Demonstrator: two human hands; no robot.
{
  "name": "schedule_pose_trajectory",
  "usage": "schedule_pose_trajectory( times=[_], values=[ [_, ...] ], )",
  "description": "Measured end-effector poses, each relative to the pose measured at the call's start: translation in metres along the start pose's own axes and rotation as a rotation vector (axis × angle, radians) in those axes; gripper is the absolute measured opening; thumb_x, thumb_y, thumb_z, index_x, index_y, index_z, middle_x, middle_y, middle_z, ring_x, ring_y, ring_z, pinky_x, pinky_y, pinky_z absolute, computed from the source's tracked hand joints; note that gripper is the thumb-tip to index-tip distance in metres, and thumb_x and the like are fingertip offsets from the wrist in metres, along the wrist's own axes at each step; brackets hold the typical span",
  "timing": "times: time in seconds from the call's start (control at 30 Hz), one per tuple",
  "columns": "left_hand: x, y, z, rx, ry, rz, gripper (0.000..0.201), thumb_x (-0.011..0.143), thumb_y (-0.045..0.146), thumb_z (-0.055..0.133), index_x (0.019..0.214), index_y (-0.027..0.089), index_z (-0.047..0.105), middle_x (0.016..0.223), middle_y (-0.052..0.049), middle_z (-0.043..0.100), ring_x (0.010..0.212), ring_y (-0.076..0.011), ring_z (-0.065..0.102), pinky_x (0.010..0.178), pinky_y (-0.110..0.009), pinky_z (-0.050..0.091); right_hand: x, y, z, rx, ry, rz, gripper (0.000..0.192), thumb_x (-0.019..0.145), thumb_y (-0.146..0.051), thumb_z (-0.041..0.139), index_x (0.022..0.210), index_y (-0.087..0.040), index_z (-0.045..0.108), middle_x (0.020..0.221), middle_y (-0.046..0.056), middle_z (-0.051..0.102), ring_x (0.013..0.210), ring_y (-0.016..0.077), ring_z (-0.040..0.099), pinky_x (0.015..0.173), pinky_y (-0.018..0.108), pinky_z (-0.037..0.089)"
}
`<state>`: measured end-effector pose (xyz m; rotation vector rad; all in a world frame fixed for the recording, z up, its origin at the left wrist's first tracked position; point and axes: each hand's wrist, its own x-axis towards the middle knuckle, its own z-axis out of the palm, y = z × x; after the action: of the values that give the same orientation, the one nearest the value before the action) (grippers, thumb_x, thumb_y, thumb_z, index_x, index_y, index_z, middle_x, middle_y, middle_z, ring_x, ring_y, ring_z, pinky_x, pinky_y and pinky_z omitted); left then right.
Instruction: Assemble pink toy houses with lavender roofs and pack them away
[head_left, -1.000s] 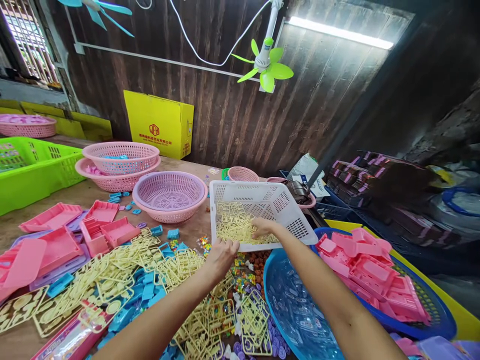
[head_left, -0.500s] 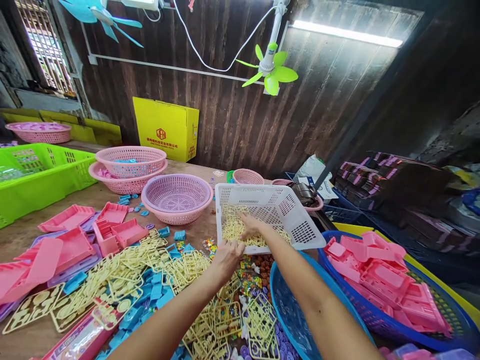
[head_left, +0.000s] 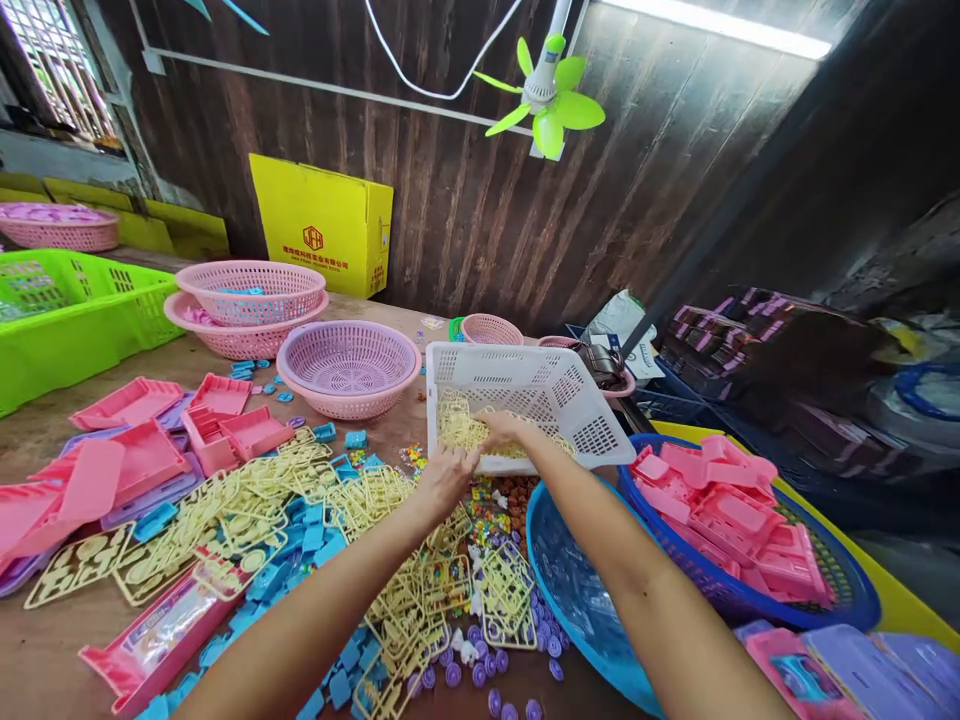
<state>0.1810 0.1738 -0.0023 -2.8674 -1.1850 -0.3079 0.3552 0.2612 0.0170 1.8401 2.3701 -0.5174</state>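
Right now both hands meet at the near rim of the white basket, which sits tilted on the worktop beside the blue tub. Left hand has its fingers curled on that rim. Right hand reaches inside, fingers bent onto the cream plastic frames; whether it grips any, I cannot tell.

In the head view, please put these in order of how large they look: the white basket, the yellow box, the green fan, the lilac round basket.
1. white basket, in front of both hands
2. lilac round basket and yellow box: look alike in size, and the box is farther away, so no order between them
3. green fan
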Motion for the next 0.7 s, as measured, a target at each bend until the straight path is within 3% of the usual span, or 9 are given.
schedule_pose_trajectory(
  times=[0.17,0.33,0.47,0.57,0.63,0.7],
  values=[
    [0.009,-0.008,-0.009,-0.019,-0.025,-0.005,0.033,0.087,0.005,0.035,0.112,0.013,0.053,0.090,-0.012,0.065,0.089,-0.0225,0.061,0.082,-0.035,0.041,-0.003,-0.009,0.001,0.066,0.086,0.045,0.035,0.086,-0.032,0.056,0.119,-0.019,0.053,0.129,0.008,0.050,0.115,0.0233,0.050,0.097,0.048,0.039],
    [0.021,-0.008,-0.022,-0.026,0.005,-0.013,0.033,0.086,0.004,0.031,0.105,0.010,0.057,0.092,-0.014,0.064,0.094,-0.0248,0.059,0.088,-0.039,0.039,-0.025,0.002,-0.014,0.164,0.340,0.132,0.060,0.071,-0.021,0.069,0.127,-0.018,0.046,0.127,0.011,0.053,0.118,0.0274,0.048,0.100,0.046,0.036],
    [0.014,0.013,-0.019,-0.095,0.149,-0.020,0.042,0.086,0.004,0.028,0.123,0.012,0.048,0.123,-0.018,0.052,0.126,-0.0288,0.038,0.105,-0.049,0.021,-0.056,0.018,-0.039,0.283,0.599,0.192,0.066,0.068,-0.019,0.065,0.130,-0.018,0.040,0.126,0.010,0.054,0.117,0.0270,0.049,0.100,0.043,0.037],
    [-0.005,0.038,-0.007,-0.538,0.233,-0.035,0.043,0.083,0.008,0.038,0.124,0.016,0.046,0.131,-0.014,0.045,0.133,-0.0276,0.027,0.110,-0.049,0.013,-0.080,0.025,-0.056,0.395,0.754,0.181,0.065,0.069,-0.023,0.061,0.129,-0.014,0.037,0.125,0.011,0.055,0.113,0.0247,0.052,0.097,0.040,0.040],
    [-0.019,0.052,0.003,-0.895,0.208,-0.152,0.040,0.080,0.013,0.047,0.120,0.017,0.049,0.124,-0.013,0.050,0.126,-0.0266,0.037,0.108,-0.046,0.022,-0.096,0.024,-0.064,0.476,0.823,0.145,0.063,0.071,-0.026,0.059,0.129,-0.014,0.035,0.124,0.011,0.055,0.110,0.0224,0.055,0.093,0.037,0.043],
    [-0.030,0.060,0.011,-1.097,0.186,-0.312,0.039,0.082,0.023,0.046,0.120,0.014,0.046,0.115,-0.013,0.054,0.111,-0.0243,0.051,0.099,-0.043,0.037,-0.113,0.018,-0.065,0.549,0.869,0.100,0.062,0.075,-0.033,0.056,0.129,-0.016,0.032,0.123,0.010,0.056,0.107,0.0204,0.057,0.089,0.035,0.046]
  ],
)
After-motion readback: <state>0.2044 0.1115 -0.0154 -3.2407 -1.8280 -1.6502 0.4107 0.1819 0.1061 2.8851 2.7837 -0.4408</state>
